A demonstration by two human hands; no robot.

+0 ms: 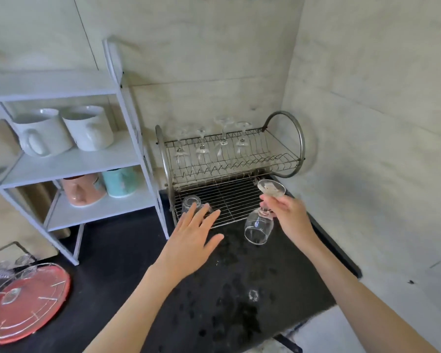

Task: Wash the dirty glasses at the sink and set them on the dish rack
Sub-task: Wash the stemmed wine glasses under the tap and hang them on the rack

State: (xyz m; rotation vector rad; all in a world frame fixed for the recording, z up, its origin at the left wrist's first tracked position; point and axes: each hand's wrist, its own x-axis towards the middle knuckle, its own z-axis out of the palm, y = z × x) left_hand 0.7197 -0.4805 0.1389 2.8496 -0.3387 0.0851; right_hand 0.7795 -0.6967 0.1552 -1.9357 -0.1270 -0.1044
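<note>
My right hand [288, 212] pinches the stem of an upturned wine glass [259, 225] at centre frame, my left hand [191, 238] flat and empty beside a tumbler [191, 203] on the dish rack [229, 197]; I'd lower it rim-down, gently, clear of its neighbours.

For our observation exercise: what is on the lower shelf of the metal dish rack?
One clear tumbler stands upside down at the left of the lower shelf. The left hand covers its near side, so anything behind the fingers is hidden. The rest of the grid shows bare.
</note>
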